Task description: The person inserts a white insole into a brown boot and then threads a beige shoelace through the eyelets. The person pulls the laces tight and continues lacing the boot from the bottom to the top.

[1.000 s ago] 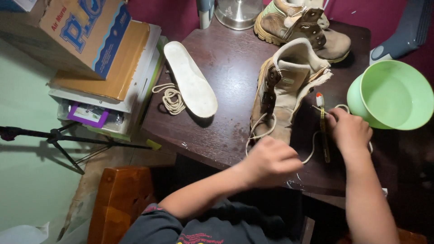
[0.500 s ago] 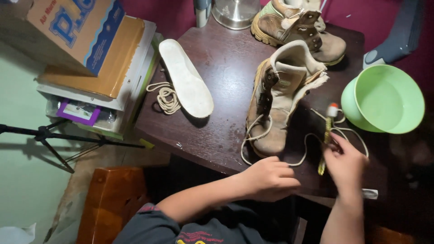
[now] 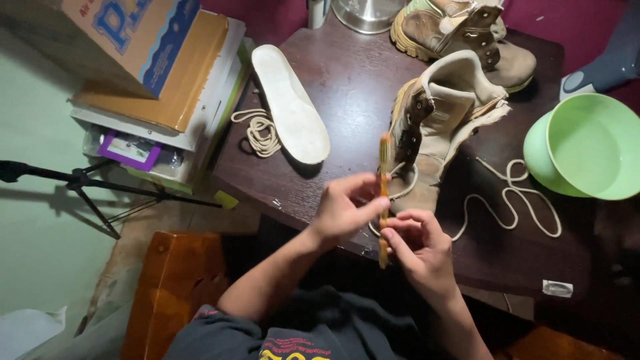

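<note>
left hand (image 3: 347, 208), right hand (image 3: 417, 245), both holding toothbrush (image 3: 385, 193), near boot (image 3: 433, 130)

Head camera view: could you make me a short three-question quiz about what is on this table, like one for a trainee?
1. True or false: both hands hold the yellow toothbrush.
2. What lies left of the unlaced boot? A insole B spoon C sponge
3. Fill in: the bowl at the table's right edge is ____.

Key: 1 true, left hand and right hand both grip it; 2 A, the white insole; 3 green.
</note>
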